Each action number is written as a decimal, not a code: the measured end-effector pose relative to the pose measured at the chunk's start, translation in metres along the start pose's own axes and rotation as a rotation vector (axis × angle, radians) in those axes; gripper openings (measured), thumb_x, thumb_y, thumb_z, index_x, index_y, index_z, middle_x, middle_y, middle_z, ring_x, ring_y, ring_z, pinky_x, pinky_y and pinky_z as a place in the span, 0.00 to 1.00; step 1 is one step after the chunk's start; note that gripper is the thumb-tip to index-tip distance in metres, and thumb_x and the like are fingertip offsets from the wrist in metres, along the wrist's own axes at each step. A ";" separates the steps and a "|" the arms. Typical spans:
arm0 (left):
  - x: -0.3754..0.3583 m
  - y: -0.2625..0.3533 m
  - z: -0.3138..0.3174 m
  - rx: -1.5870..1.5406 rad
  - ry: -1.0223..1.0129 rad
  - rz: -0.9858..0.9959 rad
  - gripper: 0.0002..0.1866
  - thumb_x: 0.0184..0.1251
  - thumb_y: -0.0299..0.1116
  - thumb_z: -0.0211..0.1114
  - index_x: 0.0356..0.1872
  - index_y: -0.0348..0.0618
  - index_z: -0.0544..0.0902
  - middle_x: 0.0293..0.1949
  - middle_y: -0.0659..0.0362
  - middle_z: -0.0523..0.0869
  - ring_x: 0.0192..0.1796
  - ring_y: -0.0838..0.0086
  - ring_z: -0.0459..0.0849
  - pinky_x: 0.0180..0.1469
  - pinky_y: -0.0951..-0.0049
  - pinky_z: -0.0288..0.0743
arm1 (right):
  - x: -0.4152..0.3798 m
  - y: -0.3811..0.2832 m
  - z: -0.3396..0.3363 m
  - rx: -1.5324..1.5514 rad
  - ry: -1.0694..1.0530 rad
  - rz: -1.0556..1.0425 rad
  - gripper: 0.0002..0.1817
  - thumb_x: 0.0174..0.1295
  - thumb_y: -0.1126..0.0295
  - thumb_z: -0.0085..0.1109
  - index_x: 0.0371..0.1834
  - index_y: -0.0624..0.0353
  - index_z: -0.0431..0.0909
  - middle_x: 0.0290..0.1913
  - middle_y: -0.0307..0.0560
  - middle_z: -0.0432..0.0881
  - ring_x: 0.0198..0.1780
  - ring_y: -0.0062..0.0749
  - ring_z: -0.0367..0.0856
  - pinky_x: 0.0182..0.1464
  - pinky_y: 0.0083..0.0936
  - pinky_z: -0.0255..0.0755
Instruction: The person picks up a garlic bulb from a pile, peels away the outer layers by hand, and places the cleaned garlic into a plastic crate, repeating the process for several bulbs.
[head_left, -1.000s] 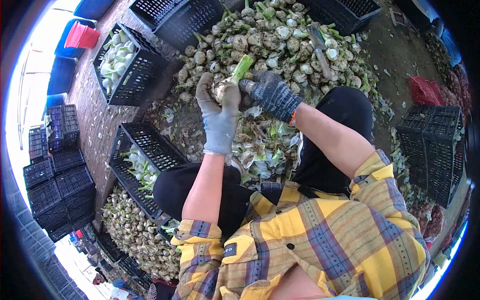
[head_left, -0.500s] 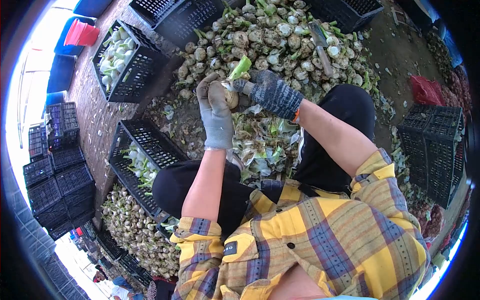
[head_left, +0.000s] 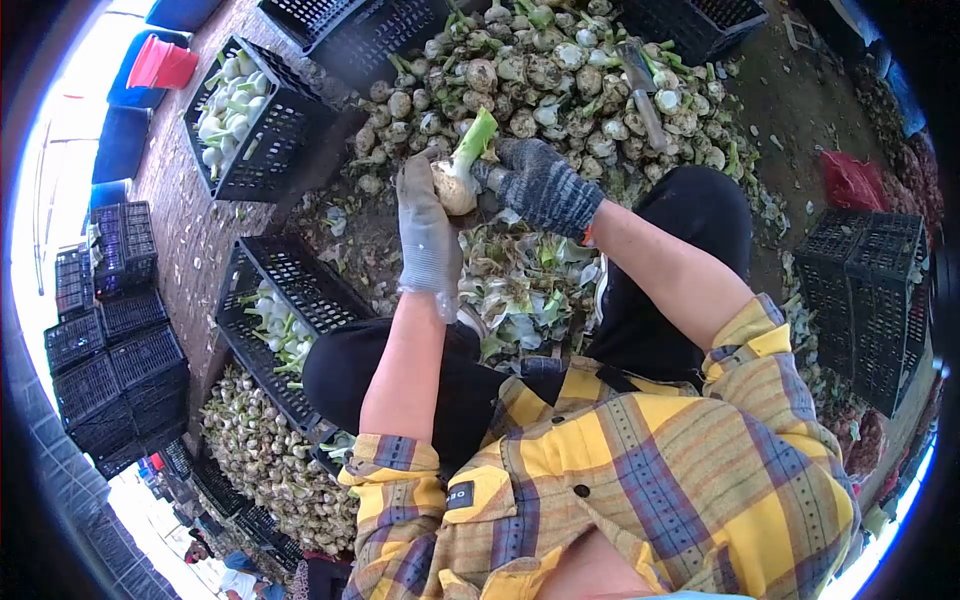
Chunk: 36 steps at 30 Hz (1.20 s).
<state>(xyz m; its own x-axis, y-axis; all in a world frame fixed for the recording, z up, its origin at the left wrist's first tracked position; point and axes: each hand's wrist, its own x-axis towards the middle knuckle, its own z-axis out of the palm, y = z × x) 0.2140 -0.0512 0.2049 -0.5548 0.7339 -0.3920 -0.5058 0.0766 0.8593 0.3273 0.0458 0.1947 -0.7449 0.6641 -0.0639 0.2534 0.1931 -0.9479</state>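
Bulb (head_left: 457, 190) is up in both hands, over the gap btwn the pile and the knees, approx centre of view. Body roundish, cream-white, w/ tan/brownish dirt tint on lower part; looks smooth vs the dirtier ones behind. Stem (head_left: 476, 138) thick, tilted up & slightly R: whitish at base, going bright green to a blunt, cut-looking top. Tan scrap at stem's R side, prob loose skin; too small to confirm.

L hand (head_left: 421, 212), lt grey glove w/ brown-stained fingers: fingers clamped round bulb's L side, palm under/beside it. R hand (head_left: 545, 188), dark speckled knit glove w/ orange cuff edge: thumb side up against bulb's R side near stem base. Can't tell if R fingers are pinched on smth or just touching; tips partly hidden.

Pile (head_left: 545, 75) of dirt-marked bulbs w/ stubby stems just beyond hands. Knife (head_left: 648, 118) lies on pile's R part, wooden-looking handle twd person. Peelings (head_left: 525, 305) on floor btwn legs, pale/green/brown mix. Black crate (head_left: 270, 150) upper L holds clean white bulbs w/ greenish stems; 2nd crate (head_left: 312, 285), by L knee, holds similar.
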 end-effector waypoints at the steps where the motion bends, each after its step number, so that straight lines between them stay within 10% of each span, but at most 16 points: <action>1: 0.000 0.004 -0.001 0.009 -0.037 -0.080 0.25 0.65 0.55 0.51 0.53 0.47 0.70 0.39 0.59 0.76 0.35 0.77 0.78 0.35 0.75 0.73 | -0.001 -0.002 0.000 -0.049 0.013 0.006 0.17 0.56 0.64 0.52 0.41 0.69 0.77 0.36 0.67 0.79 0.38 0.55 0.79 0.43 0.39 0.72; 6: -0.001 -0.006 0.001 0.205 0.041 -0.073 0.30 0.63 0.62 0.50 0.56 0.49 0.69 0.42 0.60 0.77 0.39 0.78 0.78 0.35 0.78 0.72 | 0.005 0.010 0.004 -0.244 0.050 0.041 0.18 0.54 0.63 0.53 0.39 0.69 0.77 0.35 0.66 0.79 0.38 0.55 0.79 0.43 0.38 0.72; 8: -0.005 -0.023 0.015 0.305 0.124 0.336 0.30 0.63 0.62 0.50 0.55 0.49 0.69 0.41 0.60 0.77 0.37 0.78 0.79 0.33 0.79 0.71 | 0.004 0.007 0.003 -0.298 0.064 0.083 0.18 0.54 0.63 0.53 0.38 0.69 0.78 0.35 0.66 0.80 0.38 0.54 0.79 0.43 0.37 0.73; 10: -0.003 -0.019 0.001 0.289 0.045 0.194 0.24 0.66 0.48 0.55 0.56 0.44 0.66 0.45 0.58 0.75 0.36 0.75 0.80 0.34 0.75 0.78 | 0.001 0.002 0.002 -0.113 0.102 0.107 0.18 0.54 0.63 0.53 0.39 0.68 0.78 0.35 0.65 0.80 0.38 0.54 0.80 0.43 0.36 0.73; 14: -0.002 0.003 -0.008 -0.118 -0.187 -0.243 0.28 0.66 0.54 0.52 0.58 0.43 0.66 0.46 0.58 0.77 0.38 0.75 0.80 0.33 0.79 0.76 | -0.001 0.004 0.007 0.119 0.132 0.156 0.18 0.53 0.63 0.55 0.39 0.67 0.78 0.35 0.63 0.81 0.38 0.52 0.80 0.43 0.35 0.73; 18: -0.007 -0.016 0.002 0.326 0.030 0.089 0.29 0.62 0.54 0.58 0.57 0.47 0.66 0.43 0.57 0.79 0.39 0.74 0.81 0.35 0.75 0.78 | 0.000 0.009 0.008 0.174 0.174 0.153 0.16 0.55 0.64 0.54 0.39 0.67 0.78 0.33 0.60 0.82 0.34 0.45 0.80 0.41 0.33 0.72; 26: 0.000 -0.001 -0.011 -0.105 -0.214 -0.288 0.23 0.61 0.47 0.61 0.51 0.44 0.71 0.44 0.55 0.79 0.40 0.75 0.81 0.37 0.74 0.78 | -0.001 0.006 0.003 0.472 0.061 0.287 0.15 0.60 0.66 0.51 0.42 0.66 0.77 0.31 0.49 0.82 0.31 0.27 0.78 0.36 0.27 0.72; 30: -0.009 -0.016 -0.002 0.315 -0.030 0.215 0.24 0.58 0.37 0.66 0.53 0.41 0.68 0.45 0.54 0.78 0.43 0.73 0.80 0.43 0.72 0.78 | 0.000 0.014 0.009 0.377 0.158 0.103 0.14 0.61 0.66 0.49 0.39 0.65 0.77 0.30 0.47 0.81 0.27 0.26 0.77 0.31 0.25 0.72; 33: -0.009 -0.004 -0.003 0.027 -0.143 -0.056 0.24 0.62 0.41 0.62 0.55 0.42 0.69 0.47 0.55 0.78 0.46 0.72 0.79 0.46 0.70 0.76 | 0.000 0.010 -0.001 0.504 0.025 0.355 0.10 0.59 0.68 0.51 0.35 0.64 0.77 0.28 0.47 0.81 0.28 0.29 0.79 0.30 0.27 0.72; 34: -0.009 -0.003 -0.007 -0.065 -0.203 -0.102 0.23 0.63 0.41 0.62 0.54 0.40 0.70 0.46 0.56 0.79 0.46 0.71 0.79 0.46 0.69 0.76 | 0.001 0.028 -0.001 -0.157 -0.046 -0.084 0.08 0.55 0.70 0.53 0.33 0.63 0.76 0.28 0.50 0.80 0.31 0.36 0.81 0.32 0.30 0.72; 36: -0.005 -0.003 -0.015 -0.240 -0.288 -0.207 0.22 0.63 0.42 0.61 0.53 0.41 0.71 0.46 0.57 0.79 0.46 0.72 0.80 0.45 0.69 0.77 | 0.000 0.027 -0.004 -0.256 0.014 -0.261 0.07 0.53 0.70 0.54 0.33 0.62 0.76 0.27 0.51 0.80 0.33 0.38 0.82 0.33 0.31 0.72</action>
<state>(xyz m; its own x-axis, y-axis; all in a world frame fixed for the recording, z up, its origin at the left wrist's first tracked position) 0.2086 -0.0649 0.1997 -0.2360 0.8805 -0.4111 -0.7455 0.1074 0.6578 0.3366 0.0540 0.1702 -0.7969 0.5781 0.1754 0.2040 0.5306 -0.8227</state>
